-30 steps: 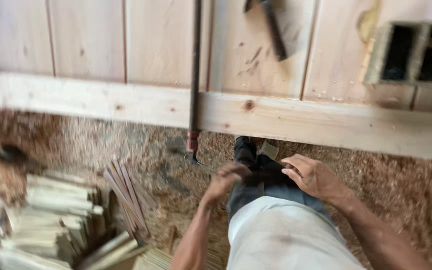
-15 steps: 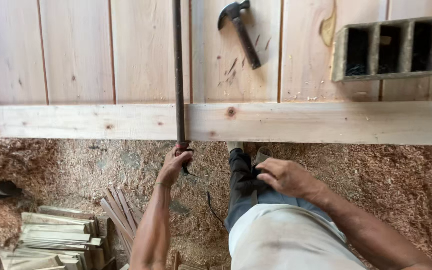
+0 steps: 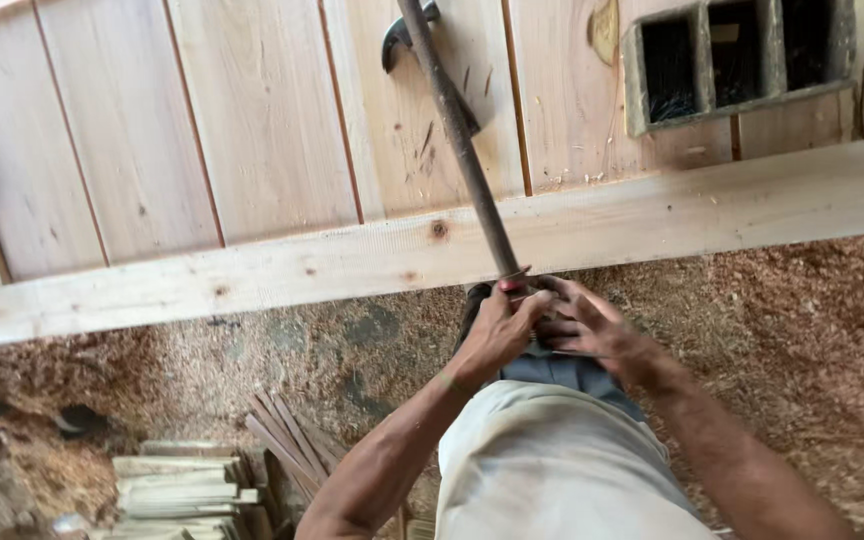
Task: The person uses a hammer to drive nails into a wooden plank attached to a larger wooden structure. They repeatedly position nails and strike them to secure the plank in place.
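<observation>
sawdust floor [image 3: 802, 330]; both hands [image 3: 542, 325] clamped together on bar [image 3: 462, 150], its end hidden.

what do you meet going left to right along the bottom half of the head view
stack of wood strips → loose dark slats → left hand gripping the rod's end → right hand → sawdust floor

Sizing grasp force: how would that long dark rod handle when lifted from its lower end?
Rod looks like straight metal, so probably stiff and heavy. Both hands, left and right, hold its lower end; the length above likely makes it top-heavy. It looks round, so may roll if laid down.
</observation>
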